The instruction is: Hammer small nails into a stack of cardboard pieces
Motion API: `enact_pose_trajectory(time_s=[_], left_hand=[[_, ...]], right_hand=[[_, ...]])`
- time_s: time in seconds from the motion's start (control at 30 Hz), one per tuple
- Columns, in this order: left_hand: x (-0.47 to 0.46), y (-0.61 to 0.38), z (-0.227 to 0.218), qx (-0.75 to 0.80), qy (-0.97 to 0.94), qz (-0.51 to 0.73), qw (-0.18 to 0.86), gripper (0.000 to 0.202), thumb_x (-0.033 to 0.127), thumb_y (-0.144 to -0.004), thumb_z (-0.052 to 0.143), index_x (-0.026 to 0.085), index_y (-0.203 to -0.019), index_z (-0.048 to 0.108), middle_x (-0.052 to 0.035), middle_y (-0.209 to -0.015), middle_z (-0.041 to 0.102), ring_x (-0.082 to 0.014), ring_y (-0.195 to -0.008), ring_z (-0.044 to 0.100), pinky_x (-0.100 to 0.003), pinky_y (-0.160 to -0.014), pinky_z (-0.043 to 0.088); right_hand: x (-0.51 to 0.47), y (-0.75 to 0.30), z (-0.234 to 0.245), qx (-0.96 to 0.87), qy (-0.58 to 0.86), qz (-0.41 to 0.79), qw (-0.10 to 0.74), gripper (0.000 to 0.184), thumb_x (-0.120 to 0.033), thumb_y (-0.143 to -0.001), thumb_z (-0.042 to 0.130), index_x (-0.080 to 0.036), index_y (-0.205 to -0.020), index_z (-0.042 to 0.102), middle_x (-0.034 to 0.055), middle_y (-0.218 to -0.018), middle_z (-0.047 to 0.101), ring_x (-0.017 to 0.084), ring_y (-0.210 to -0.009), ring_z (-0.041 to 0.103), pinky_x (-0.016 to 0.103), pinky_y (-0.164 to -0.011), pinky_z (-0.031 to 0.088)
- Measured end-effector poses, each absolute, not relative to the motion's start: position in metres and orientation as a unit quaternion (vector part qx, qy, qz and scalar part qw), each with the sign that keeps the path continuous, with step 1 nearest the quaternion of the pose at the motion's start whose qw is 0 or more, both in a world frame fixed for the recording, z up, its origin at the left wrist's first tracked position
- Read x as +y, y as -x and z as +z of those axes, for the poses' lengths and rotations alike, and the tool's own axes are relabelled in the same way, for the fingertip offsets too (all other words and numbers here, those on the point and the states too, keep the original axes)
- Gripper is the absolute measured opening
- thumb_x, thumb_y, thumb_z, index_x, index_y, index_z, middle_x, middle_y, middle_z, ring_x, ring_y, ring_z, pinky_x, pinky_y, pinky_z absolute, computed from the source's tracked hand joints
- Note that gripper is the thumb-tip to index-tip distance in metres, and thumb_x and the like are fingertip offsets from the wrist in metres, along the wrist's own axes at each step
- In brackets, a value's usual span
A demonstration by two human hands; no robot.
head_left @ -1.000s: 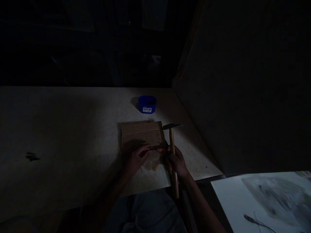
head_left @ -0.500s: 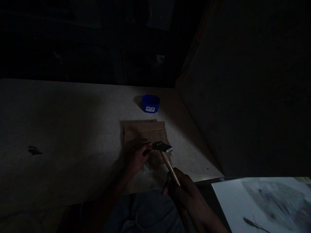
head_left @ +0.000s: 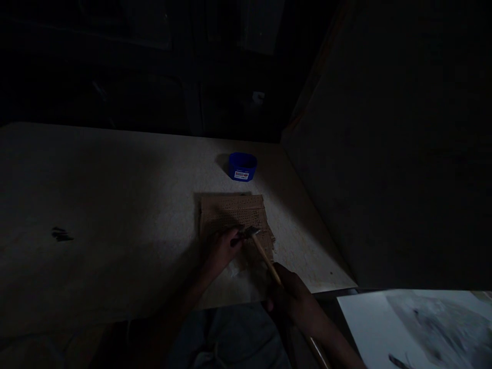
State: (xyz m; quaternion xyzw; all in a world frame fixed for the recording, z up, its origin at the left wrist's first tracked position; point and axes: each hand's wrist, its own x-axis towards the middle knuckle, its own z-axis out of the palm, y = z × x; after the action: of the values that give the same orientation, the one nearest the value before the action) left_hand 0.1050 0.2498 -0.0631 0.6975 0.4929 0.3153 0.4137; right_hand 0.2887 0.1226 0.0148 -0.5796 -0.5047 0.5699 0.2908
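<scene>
A hammer point(head_left: 262, 251) with a wooden handle is gripped in my right hand point(head_left: 294, 294), its dark metal head low over a piece of brown cardboard point(head_left: 234, 202). Rows of small holes or marks cover the cardboard. On its near part rests my left hand point(head_left: 225, 250), fingers pinched together right beside the hammer head. Whatever lies between those fingers is too dark to make out. A crumpled, clear scrap point(head_left: 233, 269) shows just below the left hand.
Beyond the cardboard stands a blue plastic container point(head_left: 243, 166) with a white label. Dark marks or slivers point(head_left: 61, 234) lie on the table point(head_left: 126, 205) at left. A dark panel point(head_left: 392, 154) rises along the right. A white surface point(head_left: 361, 318) sits lower right.
The hammer head has dropped towards my left fingers and the cardboard. My left hand keeps its place on the cardboard; the whole view has shifted slightly.
</scene>
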Motion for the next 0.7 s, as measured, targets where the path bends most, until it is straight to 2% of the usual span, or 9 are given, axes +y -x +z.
enact_pose_trajectory(time_s=[0.2, 0.33, 0.53, 0.7], left_hand=[[0.253, -0.108, -0.068, 0.501, -0.678, 0.316, 0.436, 0.041, 0.012, -0.079, 0.066, 0.027, -0.117, 0.070, -0.0039, -0.105, 0.078, -0.0199, -0.098, 0.074, -0.031, -0.085, 0.059], [0.251, -0.107, -0.067, 0.501, -0.684, 0.313, 0.428, 0.037, 0.017, -0.081, 0.066, 0.027, -0.117, 0.070, -0.0044, -0.103, 0.078, -0.0193, -0.095, 0.074, -0.031, -0.084, 0.059], [0.247, -0.108, -0.066, 0.494, -0.709, 0.309, 0.397, 0.038, 0.019, -0.085, 0.063, 0.024, -0.123, 0.066, -0.0043, -0.100, 0.077, -0.0179, -0.093, 0.073, -0.032, -0.085, 0.058], [0.241, -0.103, -0.053, 0.458, -0.767, 0.311, 0.324, 0.042, 0.023, -0.087, 0.063, 0.026, -0.129, 0.062, -0.0040, -0.102, 0.076, -0.0187, -0.095, 0.071, -0.034, -0.088, 0.057]], right_hand=[[0.116, -0.298, 0.022, -0.488, 0.506, 0.609, 0.368, 0.014, -0.034, -0.085, 0.052, -0.021, -0.091, 0.051, -0.0020, -0.063, 0.065, 0.006, -0.034, 0.037, 0.016, -0.031, 0.025], [0.126, -0.304, 0.016, -0.448, 0.471, 0.645, 0.401, 0.022, -0.041, -0.085, 0.058, -0.021, -0.091, 0.049, -0.0019, -0.062, 0.067, 0.004, -0.029, 0.032, 0.015, -0.029, 0.023], [0.144, -0.303, 0.003, -0.404, 0.467, 0.637, 0.461, 0.028, -0.044, -0.084, 0.061, -0.021, -0.090, 0.047, -0.0017, -0.059, 0.067, 0.004, -0.025, 0.033, 0.013, -0.026, 0.021], [0.143, -0.306, -0.013, -0.377, 0.481, 0.628, 0.483, 0.032, -0.047, -0.081, 0.065, -0.022, -0.088, 0.047, -0.0042, -0.055, 0.063, 0.004, -0.024, 0.033, 0.013, -0.026, 0.020]])
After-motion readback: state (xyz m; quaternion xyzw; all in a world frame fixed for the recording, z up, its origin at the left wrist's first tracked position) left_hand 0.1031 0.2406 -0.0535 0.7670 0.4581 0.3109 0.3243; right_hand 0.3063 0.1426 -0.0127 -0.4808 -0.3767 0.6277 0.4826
